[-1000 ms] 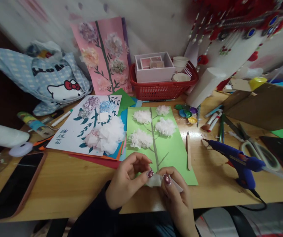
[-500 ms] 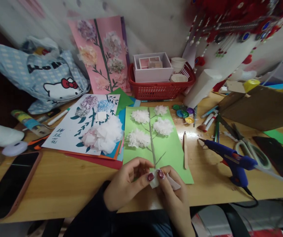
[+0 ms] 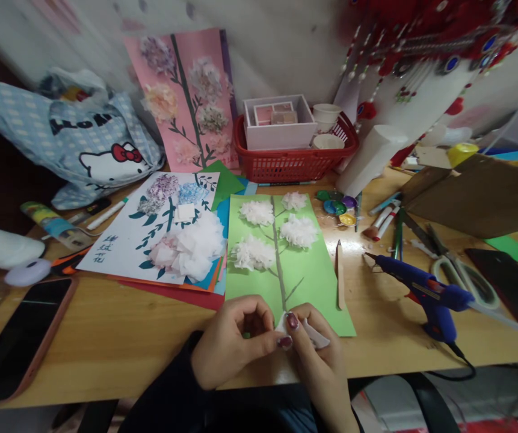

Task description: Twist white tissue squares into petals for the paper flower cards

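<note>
Between my two hands is a small piece of white tissue paper (image 3: 316, 334), over the near edge of a green sheet (image 3: 313, 294). My left hand (image 3: 236, 340) pinches one side of it, its fingers curled. The thumb and fingers of my right hand (image 3: 317, 355) are closed on the other side. Several white tissue-paper flowers (image 3: 298, 231) sit on the green sheet along a painted grey-green stem (image 3: 278, 264). A wooden stick with a dark pointed tip (image 3: 340, 276) lies on the sheet's right edge.
To the right lie a blue glue gun (image 3: 421, 288), scissors (image 3: 461, 270) and markers (image 3: 385, 221). Paint pots (image 3: 337, 207) and a red basket (image 3: 281, 165) stand behind. At left are loose tissue squares (image 3: 195, 246) on a painted sheet (image 3: 123, 240) and a phone (image 3: 19, 337).
My left thumb has shifted lower and the left fingers have curled in more. Less of the white tissue shows between my hands.
</note>
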A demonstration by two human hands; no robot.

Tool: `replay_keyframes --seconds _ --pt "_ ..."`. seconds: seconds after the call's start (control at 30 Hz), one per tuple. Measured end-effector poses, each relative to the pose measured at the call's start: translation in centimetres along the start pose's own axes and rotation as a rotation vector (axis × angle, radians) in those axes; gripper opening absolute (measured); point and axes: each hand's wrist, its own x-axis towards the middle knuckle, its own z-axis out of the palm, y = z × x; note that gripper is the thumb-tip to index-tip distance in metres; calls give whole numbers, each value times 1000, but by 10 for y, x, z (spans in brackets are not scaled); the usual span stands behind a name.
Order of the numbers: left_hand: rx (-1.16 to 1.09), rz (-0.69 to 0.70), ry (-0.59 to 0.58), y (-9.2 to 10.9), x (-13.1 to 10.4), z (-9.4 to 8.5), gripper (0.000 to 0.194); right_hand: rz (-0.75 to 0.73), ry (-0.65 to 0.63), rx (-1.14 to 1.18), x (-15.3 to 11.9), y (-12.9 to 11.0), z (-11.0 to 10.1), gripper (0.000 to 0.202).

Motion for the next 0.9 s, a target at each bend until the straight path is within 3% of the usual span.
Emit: replay_keyframes --seconds 0.33,0.57,0.77,0.9 --pt "93 24 15 3 0 -1 26 1 -17 49 0 -3 1 32" --pt "5 -10 89 5 0 -1 32 5 17 352 -1 0 1 31" --pt "8 12 80 7 -4 -3 39 -9 -154 66 -7 -5 -9 44" --pt "-59 -19 -24 4 -5 -3 45 -1 -246 -77 -9 -8 -12 46"
